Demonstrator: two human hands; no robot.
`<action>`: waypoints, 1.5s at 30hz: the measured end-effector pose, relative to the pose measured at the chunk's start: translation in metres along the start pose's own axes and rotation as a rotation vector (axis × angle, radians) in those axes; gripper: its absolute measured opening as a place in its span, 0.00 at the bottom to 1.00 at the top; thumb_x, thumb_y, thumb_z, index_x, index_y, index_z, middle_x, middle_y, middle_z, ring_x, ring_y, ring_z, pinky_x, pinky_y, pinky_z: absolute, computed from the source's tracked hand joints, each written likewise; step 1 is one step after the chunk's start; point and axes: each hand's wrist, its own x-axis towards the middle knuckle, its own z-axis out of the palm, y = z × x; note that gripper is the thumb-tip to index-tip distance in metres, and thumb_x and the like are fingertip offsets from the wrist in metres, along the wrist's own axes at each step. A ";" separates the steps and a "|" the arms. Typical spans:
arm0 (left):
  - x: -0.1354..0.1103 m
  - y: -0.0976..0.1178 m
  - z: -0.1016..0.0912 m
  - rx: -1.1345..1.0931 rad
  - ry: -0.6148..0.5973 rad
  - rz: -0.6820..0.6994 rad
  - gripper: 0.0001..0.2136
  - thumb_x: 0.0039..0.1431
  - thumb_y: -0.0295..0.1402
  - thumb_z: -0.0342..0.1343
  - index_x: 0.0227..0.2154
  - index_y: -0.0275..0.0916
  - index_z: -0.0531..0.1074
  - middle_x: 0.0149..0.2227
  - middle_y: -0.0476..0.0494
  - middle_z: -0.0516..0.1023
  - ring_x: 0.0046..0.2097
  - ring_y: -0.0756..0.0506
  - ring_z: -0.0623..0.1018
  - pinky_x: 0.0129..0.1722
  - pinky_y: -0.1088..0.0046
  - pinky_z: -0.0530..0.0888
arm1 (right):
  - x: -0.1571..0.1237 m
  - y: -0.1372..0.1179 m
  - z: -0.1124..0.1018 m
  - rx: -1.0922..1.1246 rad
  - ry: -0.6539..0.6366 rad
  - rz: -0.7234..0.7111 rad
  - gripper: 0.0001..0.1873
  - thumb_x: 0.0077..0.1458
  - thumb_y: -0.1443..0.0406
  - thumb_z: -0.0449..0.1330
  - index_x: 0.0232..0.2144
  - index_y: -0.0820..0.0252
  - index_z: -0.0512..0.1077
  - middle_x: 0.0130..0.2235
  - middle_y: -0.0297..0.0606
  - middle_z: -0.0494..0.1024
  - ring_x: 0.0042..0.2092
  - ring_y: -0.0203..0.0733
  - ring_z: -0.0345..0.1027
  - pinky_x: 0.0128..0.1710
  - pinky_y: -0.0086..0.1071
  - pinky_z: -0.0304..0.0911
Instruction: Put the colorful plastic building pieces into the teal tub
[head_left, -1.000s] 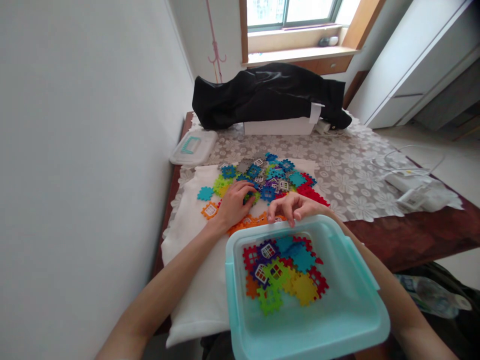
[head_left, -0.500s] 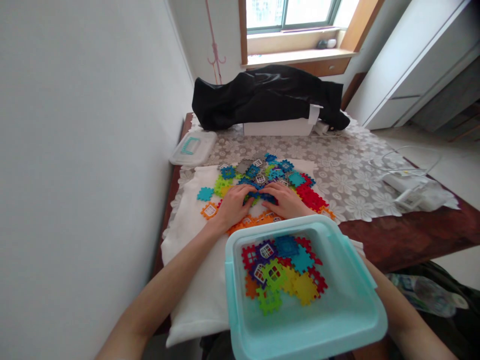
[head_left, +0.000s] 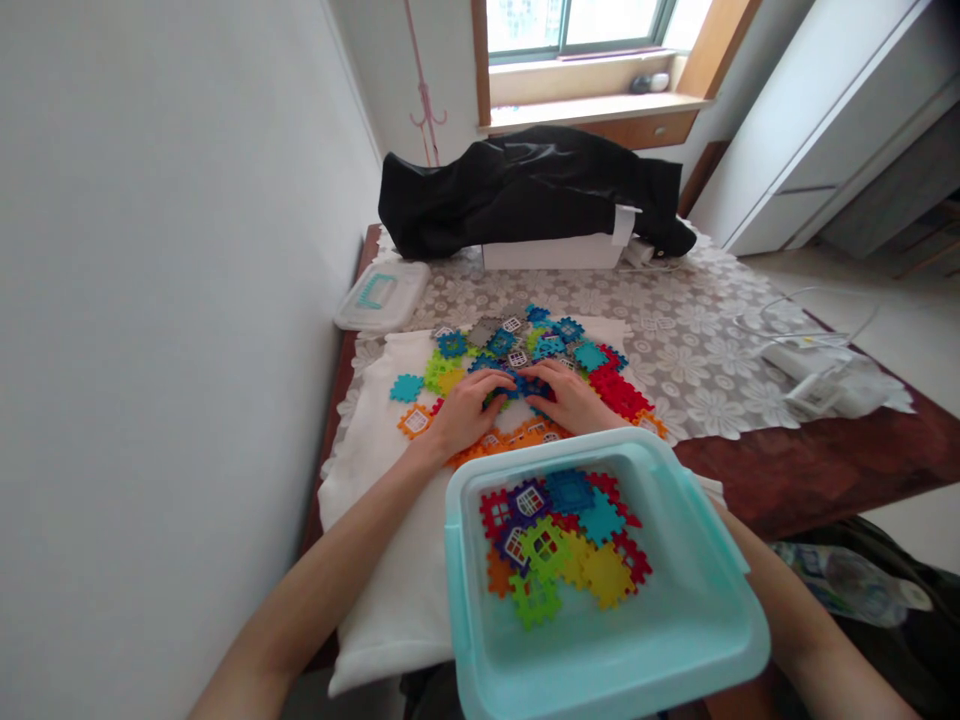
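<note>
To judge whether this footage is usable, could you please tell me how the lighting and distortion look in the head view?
In the head view, the window is overexposed, its panes nearly white; the wide lens makes the wall lean and enlarges the pale aqua tub nearest the camera; the plastic pieces stay fairly sharp, without obvious blur.
</note>
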 end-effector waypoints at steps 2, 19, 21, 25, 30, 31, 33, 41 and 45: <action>0.000 0.000 0.000 0.018 -0.019 0.012 0.10 0.69 0.27 0.56 0.49 0.43 0.78 0.55 0.43 0.81 0.58 0.45 0.79 0.63 0.59 0.76 | 0.001 -0.001 0.000 0.013 0.007 0.003 0.19 0.64 0.66 0.63 0.57 0.57 0.75 0.52 0.45 0.78 0.53 0.51 0.74 0.57 0.47 0.70; 0.000 0.002 -0.002 0.183 -0.040 -0.111 0.15 0.67 0.34 0.61 0.54 0.42 0.76 0.55 0.42 0.82 0.58 0.39 0.79 0.65 0.53 0.72 | 0.000 0.001 0.000 -0.112 0.010 0.039 0.23 0.64 0.62 0.65 0.61 0.57 0.74 0.53 0.47 0.79 0.53 0.53 0.74 0.57 0.49 0.70; 0.000 0.002 -0.002 0.153 -0.037 -0.104 0.15 0.66 0.34 0.62 0.54 0.42 0.76 0.55 0.42 0.82 0.58 0.39 0.79 0.64 0.53 0.73 | 0.000 0.000 -0.001 -0.111 0.003 0.041 0.24 0.64 0.62 0.66 0.61 0.58 0.74 0.52 0.47 0.79 0.52 0.53 0.74 0.56 0.49 0.70; 0.000 0.002 -0.002 0.083 -0.028 -0.066 0.15 0.67 0.31 0.60 0.56 0.43 0.75 0.57 0.42 0.80 0.60 0.41 0.78 0.65 0.54 0.73 | -0.001 0.001 0.001 -0.128 0.008 0.037 0.24 0.63 0.63 0.67 0.60 0.58 0.74 0.50 0.46 0.79 0.50 0.52 0.75 0.55 0.47 0.69; -0.002 0.004 -0.001 0.004 -0.029 -0.025 0.16 0.70 0.30 0.55 0.58 0.45 0.73 0.60 0.42 0.77 0.61 0.44 0.78 0.65 0.60 0.74 | 0.001 0.003 0.001 -0.089 0.027 0.008 0.09 0.63 0.65 0.65 0.46 0.59 0.79 0.41 0.42 0.81 0.44 0.48 0.74 0.48 0.41 0.68; -0.002 0.004 0.000 -0.008 -0.023 -0.040 0.17 0.70 0.31 0.55 0.59 0.45 0.72 0.59 0.42 0.78 0.60 0.44 0.79 0.64 0.61 0.75 | 0.002 0.003 0.001 -0.064 0.032 0.000 0.06 0.64 0.65 0.65 0.43 0.60 0.79 0.39 0.42 0.81 0.43 0.47 0.74 0.46 0.39 0.68; -0.002 0.004 0.000 -0.026 -0.014 -0.083 0.18 0.71 0.33 0.56 0.61 0.44 0.70 0.54 0.42 0.81 0.56 0.44 0.81 0.61 0.61 0.77 | 0.003 0.001 0.000 -0.014 0.051 -0.019 0.03 0.64 0.66 0.64 0.39 0.59 0.78 0.38 0.41 0.81 0.41 0.45 0.74 0.44 0.37 0.67; -0.003 0.003 0.000 -0.019 0.018 -0.121 0.10 0.71 0.35 0.57 0.51 0.42 0.77 0.49 0.43 0.84 0.50 0.43 0.83 0.55 0.62 0.79 | 0.003 -0.003 -0.002 0.015 0.096 -0.054 0.06 0.66 0.62 0.63 0.39 0.58 0.78 0.37 0.40 0.80 0.41 0.45 0.73 0.43 0.36 0.66; -0.002 0.003 0.000 0.012 0.027 -0.124 0.11 0.71 0.37 0.56 0.52 0.42 0.77 0.50 0.42 0.84 0.52 0.43 0.82 0.56 0.61 0.78 | 0.003 -0.002 -0.001 -0.010 0.115 -0.018 0.09 0.66 0.60 0.62 0.35 0.58 0.77 0.35 0.40 0.80 0.39 0.45 0.72 0.43 0.37 0.65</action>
